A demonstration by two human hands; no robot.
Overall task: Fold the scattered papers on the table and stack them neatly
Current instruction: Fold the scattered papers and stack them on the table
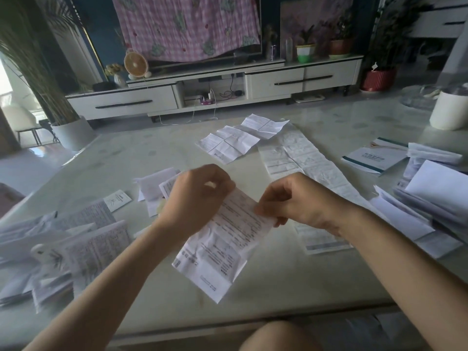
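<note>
Paper (222, 239) pinched by left grip (200, 196) and right grip (301, 201), unfolded sheets (233, 144) beyond, folded piles (435, 198) either side.

creased paper (222, 239), near: white, black print | table (152, 153): pale cream, faint mottling | booklet (372, 158), right: white, teal bands | cloth (187, 24), far: pink-and-white check, flower motifs | cabinet (121, 103), far: white, black handles | pot (377, 79), far right: red, ribbed | fan (136, 63), far left: orange

The person's left hand (200, 196) and right hand (298, 201) lead back into bare forearms (121, 269) uncovered all the way to the frame's edge, while beside a bare knee (276, 335) lies a blurred patch of pale blue-grey cloth (367, 330), garment unclear.
</note>
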